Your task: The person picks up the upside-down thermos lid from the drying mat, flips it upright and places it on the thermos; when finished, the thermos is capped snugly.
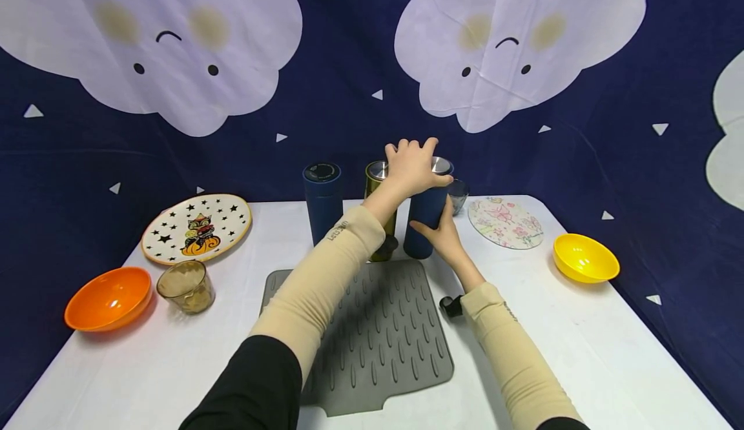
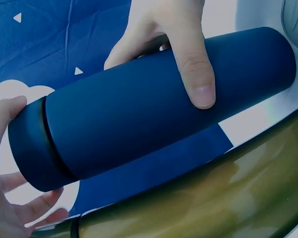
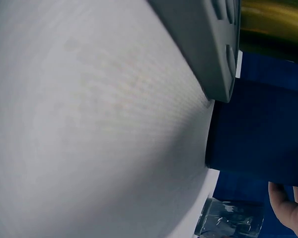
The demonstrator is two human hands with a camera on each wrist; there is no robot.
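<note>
A dark blue thermos (image 1: pixel 427 214) stands upright on the white table behind a grey ridged mat (image 1: pixel 378 346). My right hand (image 1: pixel 446 239) grips its body, thumb across the near side and fingertips reaching round the back. Over the top is my left hand (image 1: pixel 410 168), its thumb and fingers spread round the lid (image 2: pixel 32 148). Part of the lid's silver top is hidden by that hand. Just left of this thermos stands a gold thermos (image 1: pixel 376 175), partly covered by the left forearm. A second blue thermos (image 1: pixel 323 204) is farther left.
A dark glass (image 1: pixel 459 197) sits behind the gripped thermos. Rightward are a floral disc (image 1: pixel 504 223) and a yellow bowl (image 1: pixel 584 259). On the left stand a fox-patterned plate (image 1: pixel 168 230), an orange bowl (image 1: pixel 107 301) and an amber cup (image 1: pixel 194 291). A dark cloud-print cloth hangs behind.
</note>
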